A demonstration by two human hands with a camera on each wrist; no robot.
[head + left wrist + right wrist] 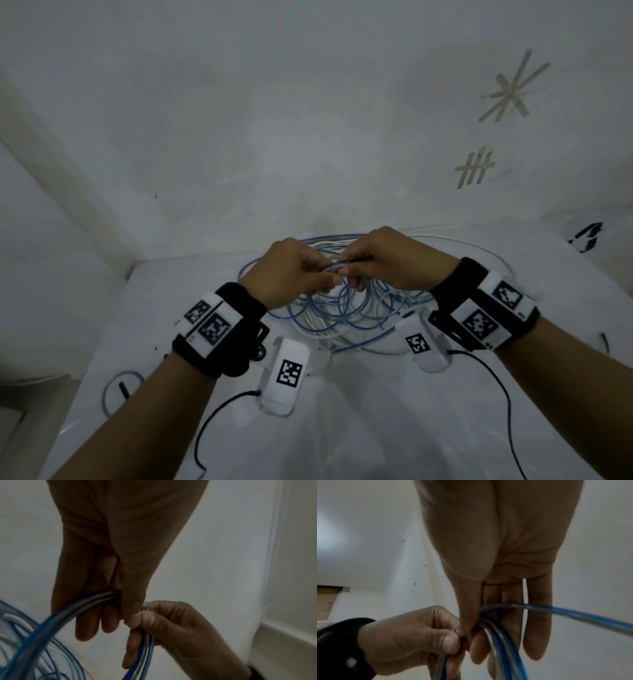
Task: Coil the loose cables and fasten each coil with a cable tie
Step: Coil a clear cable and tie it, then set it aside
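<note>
Both hands meet above a loose pile of blue, clear and white cables [342, 315] on the white table [342, 428]. My left hand [330, 274] pinches a bundle of blue and clear cable loops [334, 265] between thumb and fingers. My right hand [356, 274] grips the same bundle right beside it. In the left wrist view the bundle [85, 607] runs under the left thumb [132, 615], and a thin pale strip [144, 605], perhaps a cable tie, shows between the two thumbs. The right wrist view shows the bundle [498, 639] and the strip [455, 628] too.
A small clear-blue coil [121, 390] with a dark piece inside lies at the table's front left. White walls stand close behind and to the left. Tape marks [510, 89] are stuck on the back wall. Black marks [587, 236] sit at the far right.
</note>
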